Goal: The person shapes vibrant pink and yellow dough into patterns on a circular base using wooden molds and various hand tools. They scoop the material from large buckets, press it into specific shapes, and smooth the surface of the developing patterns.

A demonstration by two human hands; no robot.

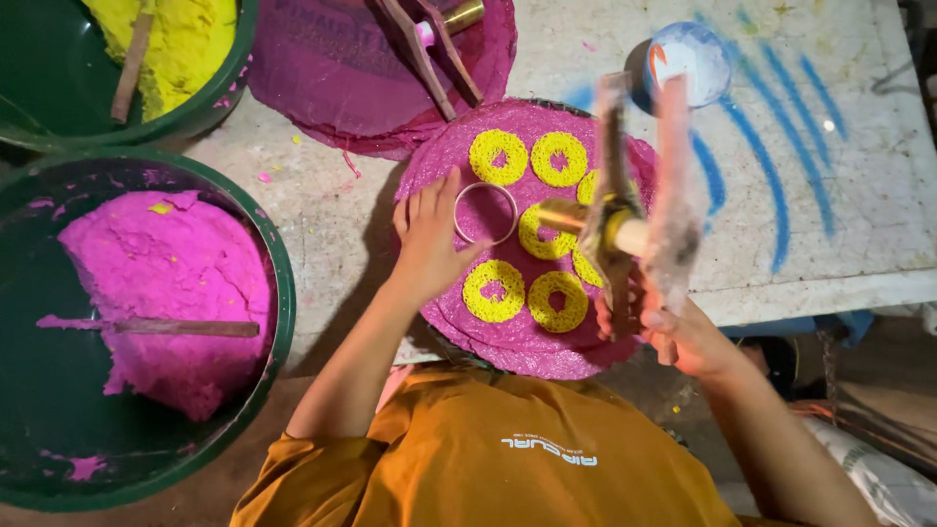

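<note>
No packages, signs or screens show; only a white printed mark [549, 447], seemingly a logo, on the orange shirt [468, 459].

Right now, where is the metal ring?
In the head view, the metal ring lies on the pink disc, left of centre, at the left hand's fingertips, among the yellow rings.

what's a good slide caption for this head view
Left hand steadies a metal ring on a pink mat of yellow rings; right hand holds a wooden press.

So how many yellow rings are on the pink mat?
6 yellow rings on the pink mat: two on top, two mid-right, two below. The press may hide more.
</note>
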